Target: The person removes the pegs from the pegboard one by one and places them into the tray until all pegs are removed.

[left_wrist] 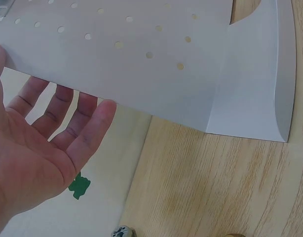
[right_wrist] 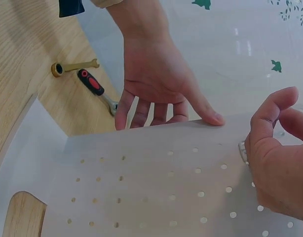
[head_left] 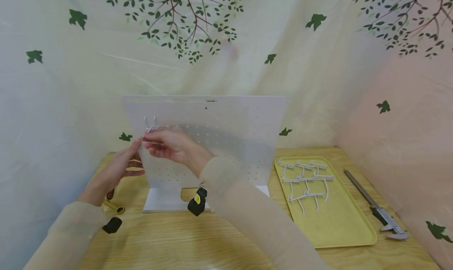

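A white perforated pegboard (head_left: pixel 219 159) stands upright on its folded base. My left hand (head_left: pixel 118 169) holds the board's left edge, with its thumb on the edge and its fingers reaching behind, as the left wrist view of the hand (left_wrist: pixel 48 143) also shows. Near the upper left of the board, my right hand (head_left: pixel 173 146) pinches a white wire hook (head_left: pixel 151 128). Two prongs of that hook show above the fingertips against the board's face. In the right wrist view the right hand (right_wrist: pixel 284 163) covers most of the hook.
On the right, a yellow tray (head_left: pixel 332 230) bears several white wire hooks (head_left: pixel 308 179). A caliper (head_left: pixel 375 207) lies beyond its right side. Left of the board are a gold wrench (right_wrist: pixel 75 66) and a red-and-black handled tool (right_wrist: pixel 91 83). A printed curtain (head_left: pixel 226 73) hangs behind.
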A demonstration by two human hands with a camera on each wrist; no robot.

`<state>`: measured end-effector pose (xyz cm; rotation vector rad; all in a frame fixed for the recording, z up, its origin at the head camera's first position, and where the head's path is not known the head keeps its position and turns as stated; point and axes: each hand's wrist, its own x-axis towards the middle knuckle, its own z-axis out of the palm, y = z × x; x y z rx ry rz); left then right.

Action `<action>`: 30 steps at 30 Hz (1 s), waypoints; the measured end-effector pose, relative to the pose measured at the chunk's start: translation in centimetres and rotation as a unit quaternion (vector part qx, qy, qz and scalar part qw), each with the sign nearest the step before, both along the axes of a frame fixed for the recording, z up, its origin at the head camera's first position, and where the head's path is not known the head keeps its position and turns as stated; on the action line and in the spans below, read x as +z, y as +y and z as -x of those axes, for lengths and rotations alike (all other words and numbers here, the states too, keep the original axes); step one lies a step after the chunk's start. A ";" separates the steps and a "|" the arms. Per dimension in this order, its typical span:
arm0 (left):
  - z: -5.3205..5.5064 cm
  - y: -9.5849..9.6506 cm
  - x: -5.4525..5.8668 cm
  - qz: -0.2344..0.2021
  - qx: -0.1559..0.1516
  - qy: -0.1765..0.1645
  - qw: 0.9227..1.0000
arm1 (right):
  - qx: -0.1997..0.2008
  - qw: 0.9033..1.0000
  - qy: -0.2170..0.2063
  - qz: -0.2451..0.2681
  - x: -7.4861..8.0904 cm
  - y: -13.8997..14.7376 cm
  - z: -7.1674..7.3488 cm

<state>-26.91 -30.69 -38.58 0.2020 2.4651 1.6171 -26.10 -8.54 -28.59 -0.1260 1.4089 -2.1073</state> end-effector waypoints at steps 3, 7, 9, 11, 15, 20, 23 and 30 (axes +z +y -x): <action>0.0 0.0 0.0 -0.001 0.000 -0.001 1.000 | -0.001 1.000 0.002 -0.004 0.0 0.0 0.0; 0.1 0.0 0.0 -0.001 -0.002 -0.003 1.000 | 0.001 1.000 0.003 -0.005 -0.1 -0.1 0.0; 0.2 0.0 0.0 -0.002 -0.002 -0.004 1.000 | 0.002 1.000 0.004 -0.005 -0.2 -0.1 -0.1; 0.2 0.0 0.1 0.001 -0.001 -0.005 1.000 | 0.002 1.000 0.006 -0.006 -0.2 0.0 -0.1; 0.2 0.0 0.1 0.004 0.002 -0.005 1.000 | 0.000 1.000 0.006 -0.006 -0.2 0.0 -0.1; 0.1 0.0 0.0 0.009 0.005 -0.004 1.000 | 0.000 1.000 0.006 -0.007 -0.2 -0.1 -0.2; 0.1 0.0 0.0 0.014 0.004 -0.003 1.000 | 0.002 1.000 0.010 -0.010 -0.2 -0.1 -0.3; 0.1 -0.1 0.0 0.014 0.003 0.000 1.000 | 0.004 1.000 0.013 -0.015 -0.1 0.0 -0.3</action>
